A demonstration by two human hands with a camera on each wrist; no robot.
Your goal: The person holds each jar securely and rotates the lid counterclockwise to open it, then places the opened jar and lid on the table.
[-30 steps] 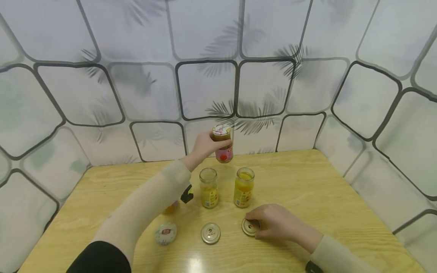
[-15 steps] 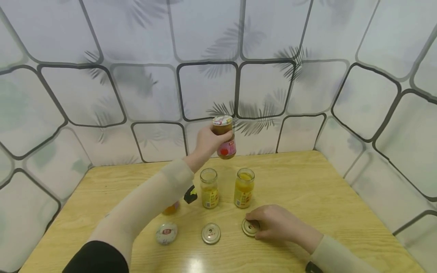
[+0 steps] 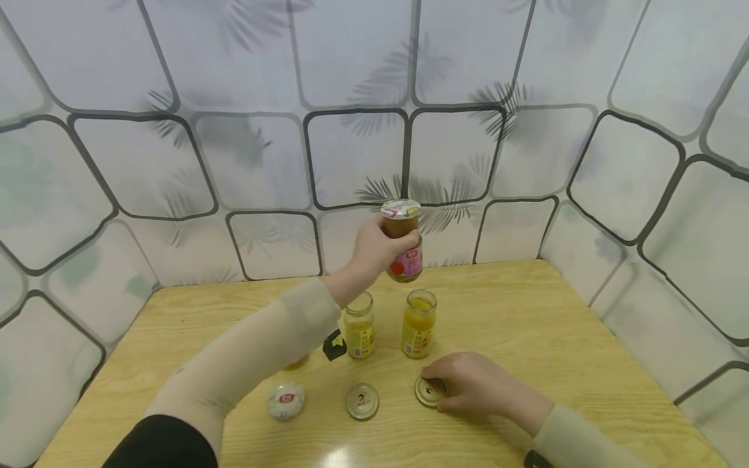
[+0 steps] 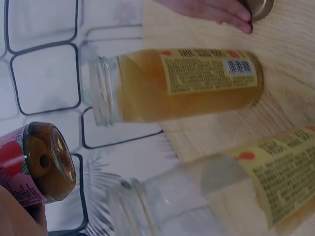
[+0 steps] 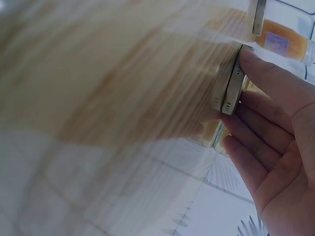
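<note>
My left hand point(image 3: 374, 252) grips a glass jar point(image 3: 409, 261) with a pink label and a white patterned lid, holding it upright above the far part of the table. In the left wrist view, the brown-filled jar point(image 4: 51, 167) shows its base. Below it stand two lidless glass jars with yellow labels: a half-filled one point(image 3: 359, 339) and a fuller one point(image 3: 418, 331). On the table, my right hand point(image 3: 482, 388) pinches the rim of a gold metal lid point(image 3: 430, 392), thumb and fingers on opposite edges in the right wrist view.
A second gold lid point(image 3: 361, 401) and a white patterned lid point(image 3: 285, 400) lie in line with the pinched lid. Behind my left sleeve, another orange-filled jar point(image 3: 296, 363) is mostly hidden; its purple label point(image 5: 276, 44) shows in the right wrist view. Patterned walls border the wooden table point(image 3: 503, 305).
The left hand has carried the pink-labelled jar to the right, first rising a little, then dipping slightly. The right hand and the lid under it have stayed in place.
</note>
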